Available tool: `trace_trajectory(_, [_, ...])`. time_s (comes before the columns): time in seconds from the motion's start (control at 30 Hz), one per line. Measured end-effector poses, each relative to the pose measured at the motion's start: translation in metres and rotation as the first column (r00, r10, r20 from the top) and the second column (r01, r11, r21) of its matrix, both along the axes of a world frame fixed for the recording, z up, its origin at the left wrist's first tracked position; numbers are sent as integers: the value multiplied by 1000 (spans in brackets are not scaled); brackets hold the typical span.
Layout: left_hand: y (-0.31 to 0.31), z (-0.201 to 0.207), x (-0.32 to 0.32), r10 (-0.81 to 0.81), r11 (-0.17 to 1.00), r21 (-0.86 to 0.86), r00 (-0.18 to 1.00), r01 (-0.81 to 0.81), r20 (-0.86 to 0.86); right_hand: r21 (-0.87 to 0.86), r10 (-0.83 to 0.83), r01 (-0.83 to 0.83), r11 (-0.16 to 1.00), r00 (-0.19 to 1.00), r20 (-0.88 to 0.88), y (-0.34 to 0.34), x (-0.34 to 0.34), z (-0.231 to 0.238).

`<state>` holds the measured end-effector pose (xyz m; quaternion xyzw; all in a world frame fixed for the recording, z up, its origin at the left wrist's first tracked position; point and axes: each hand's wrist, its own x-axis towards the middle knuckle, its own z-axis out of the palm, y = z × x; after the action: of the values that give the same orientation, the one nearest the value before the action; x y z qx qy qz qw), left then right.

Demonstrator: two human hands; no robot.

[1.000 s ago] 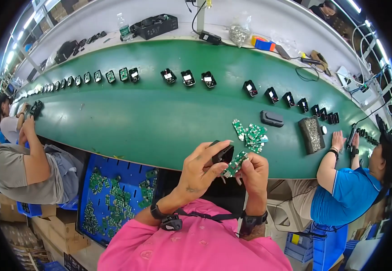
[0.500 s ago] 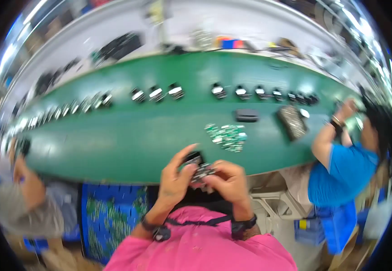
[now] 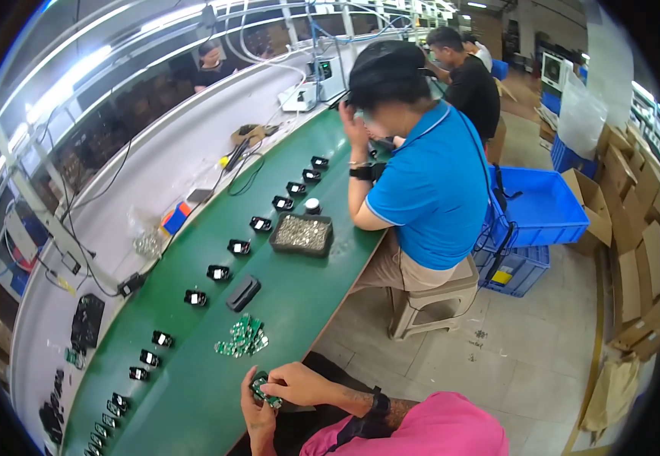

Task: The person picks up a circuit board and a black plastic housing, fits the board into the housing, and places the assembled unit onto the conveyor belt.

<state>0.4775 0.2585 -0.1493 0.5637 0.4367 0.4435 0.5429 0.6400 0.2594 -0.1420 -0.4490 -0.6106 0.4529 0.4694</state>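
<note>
Just over the near edge of the table, my left hand (image 3: pixel 257 416) is closed around small green circuit boards (image 3: pixel 260 384), with something dark beside them. My right hand (image 3: pixel 302 383) reaches in from the right, its fingers pinched on the same boards. My fingers hide part of what is held. On the table ahead of my hands lies a loose heap of green circuit boards (image 3: pixel 243 337). A black oblong block (image 3: pixel 243 293) sits just beyond the heap.
A row of black housings (image 3: pixel 218 273) with white patches runs along the green table (image 3: pixel 185 365). A tray of small metallic parts (image 3: pixel 301 234) stands near a co-worker in a blue shirt (image 3: pixel 428 190). Blue crates (image 3: pixel 542 205) and cardboard boxes (image 3: pixel 641 281) are at the right.
My view has swung right, bringing the co-worker, crates and floor into fuller sight. Both hands stay together at the held parts; they now appear lower and left in the view.
</note>
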Motion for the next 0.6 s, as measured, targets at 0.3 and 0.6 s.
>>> trace_trajectory(0.3, [-6, 2, 31, 11, 990, 139, 990, 9, -144, 29, -171, 173, 985, 984, -56, -15, 31, -4])
trace_trajectory(0.6, [-7, 45, 55, -121, 993, -26, 989, 119, -81, 76, -314, 320, 944, 946, -87, -17, 54, 19])
